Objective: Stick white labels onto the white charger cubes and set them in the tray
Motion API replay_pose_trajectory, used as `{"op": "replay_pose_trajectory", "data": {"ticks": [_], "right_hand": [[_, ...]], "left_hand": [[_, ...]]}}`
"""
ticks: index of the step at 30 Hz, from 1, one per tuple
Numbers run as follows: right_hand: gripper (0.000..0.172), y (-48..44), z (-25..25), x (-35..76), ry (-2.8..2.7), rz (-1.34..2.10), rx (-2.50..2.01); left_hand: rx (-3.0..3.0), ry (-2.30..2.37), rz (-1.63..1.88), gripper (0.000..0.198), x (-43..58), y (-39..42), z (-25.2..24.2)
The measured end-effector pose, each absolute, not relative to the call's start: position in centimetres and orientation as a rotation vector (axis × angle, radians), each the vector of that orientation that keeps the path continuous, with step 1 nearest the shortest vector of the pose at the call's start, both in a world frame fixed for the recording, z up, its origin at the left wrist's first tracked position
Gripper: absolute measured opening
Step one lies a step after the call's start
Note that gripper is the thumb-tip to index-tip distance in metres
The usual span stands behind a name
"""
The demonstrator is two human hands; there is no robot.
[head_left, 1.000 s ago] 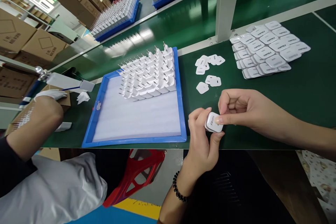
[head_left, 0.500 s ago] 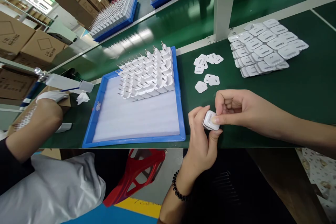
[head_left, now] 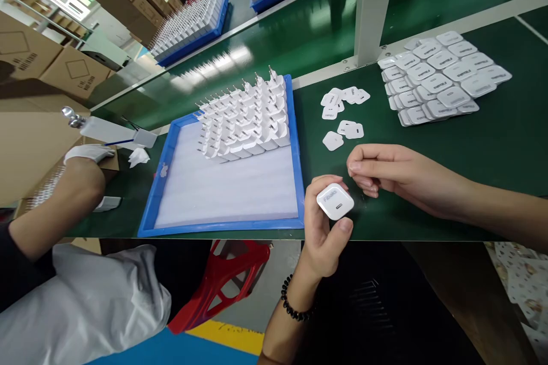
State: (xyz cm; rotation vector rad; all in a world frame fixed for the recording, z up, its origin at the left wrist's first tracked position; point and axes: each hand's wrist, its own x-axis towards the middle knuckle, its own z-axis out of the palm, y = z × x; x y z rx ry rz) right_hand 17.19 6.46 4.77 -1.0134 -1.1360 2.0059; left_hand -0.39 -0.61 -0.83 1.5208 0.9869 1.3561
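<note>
My left hand [head_left: 323,228] grips a white plug charger [head_left: 335,202] near the table's front edge. The charger's square face is turned up, with grey lettering and a small port slot. Just to the right, my right hand [head_left: 381,174] is apart from the charger, its thumb and fingers drawn together with nothing visible in them. Beyond the hands lie several loose white face plates [head_left: 333,141], some printed, some with a slot. To the left, a blue-rimmed tray [head_left: 298,182] with a white liner holds rows of white plug chargers [head_left: 246,120], metal pins up.
Stacked printed white plates [head_left: 445,68] lie at the right back. A metal post [head_left: 373,11] rises behind the table. At left, a co-worker's gloved hand [head_left: 88,152] is beside a carton of chargers. A red stool [head_left: 222,282] stands below the table edge.
My right thumb has come off the charger's face, and that hand has drawn slightly away. The charger has turned in my left hand, so its lettering and slot now show. At left, a carton flap has swung into view.
</note>
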Motion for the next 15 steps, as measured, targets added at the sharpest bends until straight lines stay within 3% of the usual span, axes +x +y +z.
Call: {"op": "replay_pose_trajectory", "data": {"ticks": [15], "right_hand": [[0.040,6.72,3.75,16.99,-1.290,2.105,-1.045]], "left_hand": [[1.438,0.870,1.386,0.033,0.01,-0.30,-0.42]]}}
